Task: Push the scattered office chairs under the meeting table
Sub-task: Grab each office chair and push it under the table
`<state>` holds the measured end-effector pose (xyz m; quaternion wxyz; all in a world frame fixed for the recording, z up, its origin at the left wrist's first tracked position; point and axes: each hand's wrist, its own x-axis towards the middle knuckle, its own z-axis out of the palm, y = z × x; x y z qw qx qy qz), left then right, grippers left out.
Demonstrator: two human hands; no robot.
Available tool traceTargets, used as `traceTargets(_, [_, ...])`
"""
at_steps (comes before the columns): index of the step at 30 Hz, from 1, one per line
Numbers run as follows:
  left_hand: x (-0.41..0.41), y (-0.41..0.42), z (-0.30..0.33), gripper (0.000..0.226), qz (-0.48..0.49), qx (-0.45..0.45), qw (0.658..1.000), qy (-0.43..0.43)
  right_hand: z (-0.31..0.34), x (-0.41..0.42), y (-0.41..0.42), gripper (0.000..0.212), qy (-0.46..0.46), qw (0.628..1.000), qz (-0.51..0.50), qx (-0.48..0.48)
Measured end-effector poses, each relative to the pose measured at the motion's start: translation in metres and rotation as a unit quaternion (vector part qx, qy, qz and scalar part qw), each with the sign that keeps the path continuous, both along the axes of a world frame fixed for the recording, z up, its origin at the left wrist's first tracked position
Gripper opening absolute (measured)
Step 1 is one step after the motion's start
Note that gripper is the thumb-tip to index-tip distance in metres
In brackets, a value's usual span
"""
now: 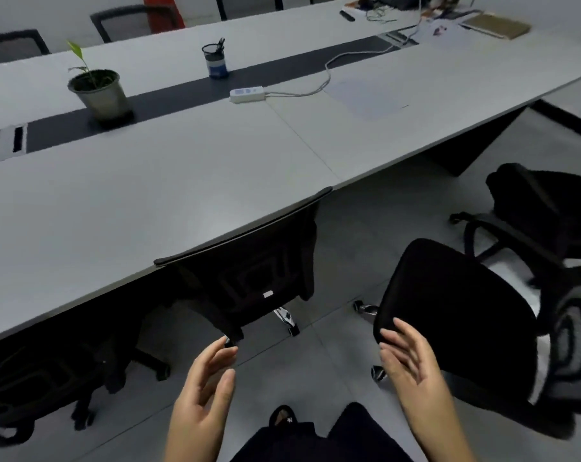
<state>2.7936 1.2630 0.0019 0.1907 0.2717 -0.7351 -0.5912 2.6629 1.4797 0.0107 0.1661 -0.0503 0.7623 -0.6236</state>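
Left hand [204, 391] and right hand [410, 361] both bare with fingers relaxed and spread, gripping nothing, 1 chair [249, 261] tucked against the meeting table [149, 201], another chair [459, 311] loose beside the right hand.

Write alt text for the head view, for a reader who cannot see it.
A person's open left hand and right hand reach out, holding nothing, the right one over the seat of a black office chair standing clear of a long grey meeting table. Another chair is tucked against the table edge; a third chair stands farther right.
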Motion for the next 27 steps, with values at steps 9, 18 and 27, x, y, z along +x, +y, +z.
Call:
traceTargets(9, [-0.034, 0.072, 0.007, 0.036, -0.182, -0.049, 0.982, 0.002, 0.003, 0.052, 0.103, 0.043, 0.009, 0.984, -0.179, 0.016])
traceTargets(18, [-0.014, 0.228, -0.006, 0.034, -0.308, -0.028, 0.951, -0.008, -0.007, 0.146, 0.269, 0.042, 0.018, 0.951, -0.298, 0.082])
traceTargets(27, [-0.009, 0.375, -0.006, 0.029, -0.414, -0.04, 0.909, -0.011, -0.017, 0.213, 0.4, 0.047, 0.056, 0.908, -0.391, 0.139])
